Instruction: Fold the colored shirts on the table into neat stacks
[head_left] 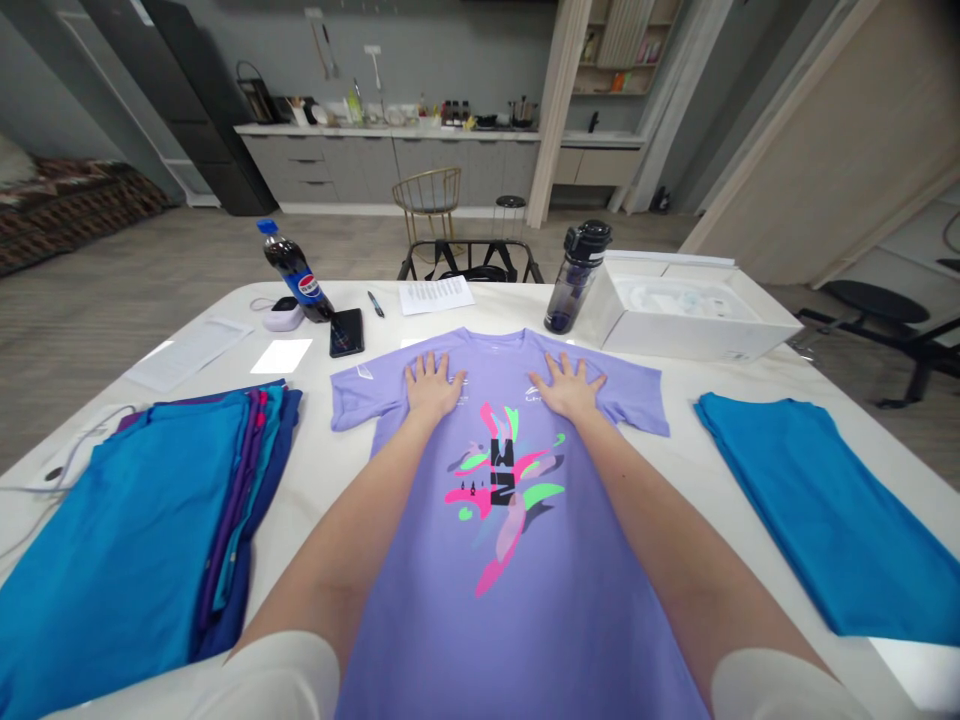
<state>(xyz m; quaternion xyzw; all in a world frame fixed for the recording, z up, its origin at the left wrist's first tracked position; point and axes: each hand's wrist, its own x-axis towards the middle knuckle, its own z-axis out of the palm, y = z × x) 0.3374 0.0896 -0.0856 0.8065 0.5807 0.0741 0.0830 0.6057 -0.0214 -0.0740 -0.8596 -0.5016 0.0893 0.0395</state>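
A lilac T-shirt point(517, 560) with a pink, green and black print lies flat, front up, on the white table point(315, 470), collar away from me. My left hand point(433, 385) rests flat on the shirt's upper chest near the left shoulder, fingers spread. My right hand point(568, 385) lies flat on the upper chest near the right shoulder, fingers spread too. Neither hand holds anything.
A stack of folded blue and purple shirts point(135, 530) lies at my left, one folded blue shirt point(817, 500) at my right. Beyond the collar stand a cola bottle point(295, 272), a phone point(346, 332), a pen point(376, 304), a paper sheet point(435, 295), a dark water bottle point(576, 277) and an open white box point(682, 305).
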